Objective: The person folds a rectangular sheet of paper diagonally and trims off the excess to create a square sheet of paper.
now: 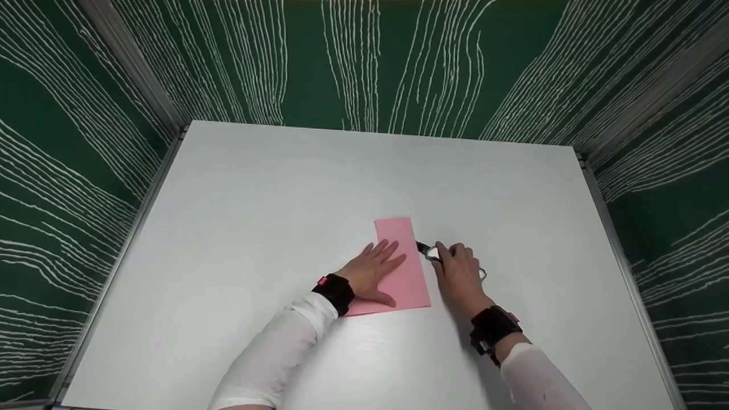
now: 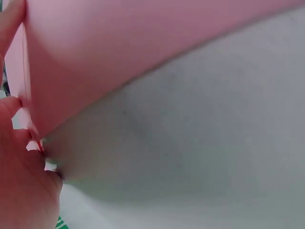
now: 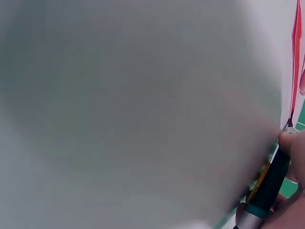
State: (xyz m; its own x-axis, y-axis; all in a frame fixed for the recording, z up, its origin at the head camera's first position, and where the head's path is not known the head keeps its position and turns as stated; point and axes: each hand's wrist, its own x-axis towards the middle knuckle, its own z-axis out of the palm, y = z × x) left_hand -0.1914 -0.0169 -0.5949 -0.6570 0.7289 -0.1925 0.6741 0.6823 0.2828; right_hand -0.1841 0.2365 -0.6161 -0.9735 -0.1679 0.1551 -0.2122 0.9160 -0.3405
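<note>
A folded sheet of pink paper (image 1: 409, 287) lies on the white table. My left hand (image 1: 371, 273) rests flat on its left part with fingers spread. At the paper's right side, my right hand (image 1: 460, 276) grips what looks like a utility knife (image 3: 270, 186), with a dark handle and a silver end. The knife's narrow metal tip meets the paper's edge in the right wrist view, where the pink layers (image 3: 296, 62) stand slightly apart. The left wrist view shows the paper's near edge lifted a little off the table. My palm hides part of the sheet.
The white tabletop (image 1: 273, 188) spreads around the paper on all sides. Green panels (image 1: 307, 68) with wavy white lines stand at the back and both sides, with grey metal posts (image 1: 134, 57) at the corners. Black bands (image 1: 336, 293) sit on both wrists.
</note>
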